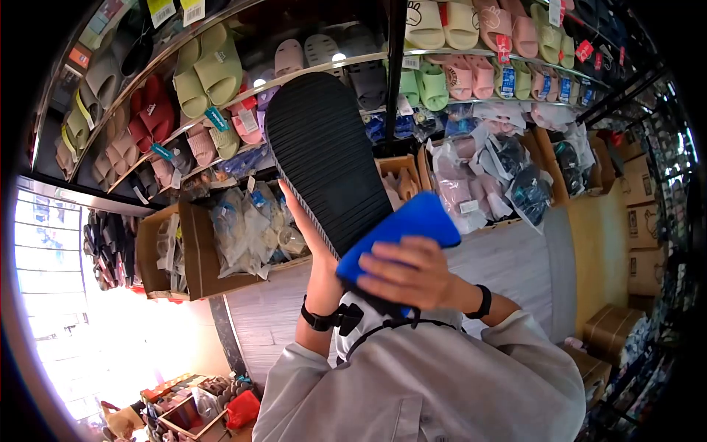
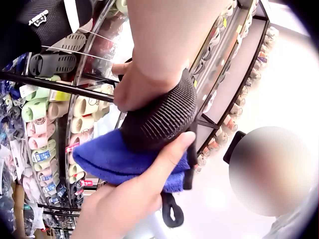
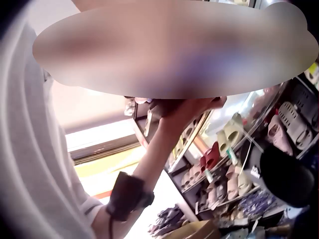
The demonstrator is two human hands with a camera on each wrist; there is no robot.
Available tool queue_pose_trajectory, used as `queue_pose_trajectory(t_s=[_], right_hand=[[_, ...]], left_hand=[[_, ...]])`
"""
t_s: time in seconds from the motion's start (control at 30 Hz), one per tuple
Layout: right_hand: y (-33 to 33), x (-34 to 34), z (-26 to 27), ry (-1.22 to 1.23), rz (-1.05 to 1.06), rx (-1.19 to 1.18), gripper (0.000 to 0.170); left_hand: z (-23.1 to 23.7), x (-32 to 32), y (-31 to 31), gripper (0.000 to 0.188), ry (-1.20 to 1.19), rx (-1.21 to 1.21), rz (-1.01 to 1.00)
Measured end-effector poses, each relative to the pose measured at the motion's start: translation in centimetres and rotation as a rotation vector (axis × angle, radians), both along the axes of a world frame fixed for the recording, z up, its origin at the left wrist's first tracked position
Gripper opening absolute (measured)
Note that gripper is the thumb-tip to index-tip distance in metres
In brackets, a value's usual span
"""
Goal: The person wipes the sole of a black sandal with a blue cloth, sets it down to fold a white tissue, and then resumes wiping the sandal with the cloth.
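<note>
– Black slipper (image 1: pixel 324 162) right up by the lens, ribbed sole facing the wearer, toe end pointing away from both wrists. How's it being held though?

– Left hand (image 1: pixel 315 258) has it from the side, one digit lying straight along the edge. Rest of those fingers are behind the sole, so can't tell if they're together or apart. Guessing the side grip is there to leave most of the sole uncovered.

– And the other one?

– Right hand (image 1: pixel 409 272) is clamped on a blue cloth (image 1: pixel 416 217) at the heel end. Fingers lie across it with slight gaps, thumb round the other side. Looks like that backs the heel from both faces, so the slipper shouldn't tip much imo.

– Any room to move?

– Past the left fingers there's an open carton (image 1: pixel 200 250) of bagged stuff; past the right fingertips, beyond the cloth, another carton (image 1: pixel 556 166) with bagged slippers. Toe end overlaps the display shelf (image 1: pixel 456 52) from up here, but I can't judge the actual gap, so I'd watch that edge. Toward the right knuckles it's grey surface (image 1: pixel 556 258), probably the easier side for an elbow.
</note>
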State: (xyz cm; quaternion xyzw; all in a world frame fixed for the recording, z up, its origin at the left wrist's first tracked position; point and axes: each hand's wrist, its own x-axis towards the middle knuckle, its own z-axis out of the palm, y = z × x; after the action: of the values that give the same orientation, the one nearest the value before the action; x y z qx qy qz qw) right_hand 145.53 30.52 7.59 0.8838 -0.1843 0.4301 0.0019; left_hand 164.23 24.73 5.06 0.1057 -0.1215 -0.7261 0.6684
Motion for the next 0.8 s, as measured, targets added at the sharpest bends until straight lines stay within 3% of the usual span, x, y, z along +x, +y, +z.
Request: queue_pose_trajectory(t_s=[0.1, 0.13, 0.2, 0.23, 0.27, 0.33, 0.4, 0.47, 0.53, 0.57, 0.6, 0.67, 0.73, 0.77, 0.8], right_hand=[[-0.3, -0.1, -0.6, 0.188, 0.158, -0.311, 0.032], [-1.2, -0.6, -0.5, 0.186, 0.147, -0.307, 0.032], [-3.0, -1.7, -0.3, -0.003, 0.079, -0.068, 0.032], [-3.8, -2.0, -0.5, -0.064, -0.022, 0.010, 0.033], [-4.0, -1.6, 0.2, -0.198, -0.108, 0.165, 0.033], [-3.9, -0.9, 0.5, -0.229, -0.190, 0.177, 0.033], [-2.8, -0.5, -0.2, -0.120, -0.168, 0.020, 0.032], [-1.7, -0.4, -0.7, 0.005, -0.021, -0.088, 0.031], [-2.7, -0.8, -0.6, 0.093, 0.028, -0.273, 0.032], [-3.6, -1.4, 0.0, 0.041, 0.019, -0.206, 0.033], [-4.5, -1.9, 0.8, -0.014, 0.011, -0.139, 0.035], [-6.4, -2.8, 2.1, -0.070, -0.135, 0.011, 0.035], [-8.8, -4.2, 2.6, -0.226, -0.206, 0.105, 0.045], [-10.2, -4.5, 2.3, -0.301, -0.262, 0.064, 0.055], [-11.0, -4.9, 2.4, -0.371, -0.321, 0.037, 0.047]], left_hand=[[0.2, -0.7, -1.1, 0.078, -0.038, -0.006, -0.068], [0.6, -0.8, -1.3, 0.078, -0.041, -0.003, -0.079], [1.6, -0.9, -1.5, 0.077, 0.199, 0.070, -0.005], [1.6, -1.0, -1.8, 0.077, 0.199, 0.072, -0.010], [1.5, -1.1, -1.9, 0.076, 0.100, 0.104, 0.034], [1.8, -1.5, -2.4, 0.075, -0.004, 0.137, 0.078], [3.1, -2.4, -2.9, 0.071, -0.344, 0.236, 0.284], [3.8, -3.2, -2.6, 0.070, -0.269, 0.236, 0.216], [2.5, -3.3, -3.2, 0.070, 0.455, -0.315, -0.317], [2.6, -3.7, -3.8, 0.071, 0.406, -0.441, -0.395], [2.5, -3.7, -3.4, 0.071, 0.405, -0.437, -0.400], [2.4, -3.7, -2.9, 0.090, 0.610, 0.020, -0.366], [1.8, -4.0, -2.9, 0.088, 0.344, 0.040, -0.403], [1.2, -4.2, -2.6, 0.086, 0.054, 0.025, -0.370], [0.9, -4.5, -2.3, 0.084, -0.234, 0.007, -0.331]])
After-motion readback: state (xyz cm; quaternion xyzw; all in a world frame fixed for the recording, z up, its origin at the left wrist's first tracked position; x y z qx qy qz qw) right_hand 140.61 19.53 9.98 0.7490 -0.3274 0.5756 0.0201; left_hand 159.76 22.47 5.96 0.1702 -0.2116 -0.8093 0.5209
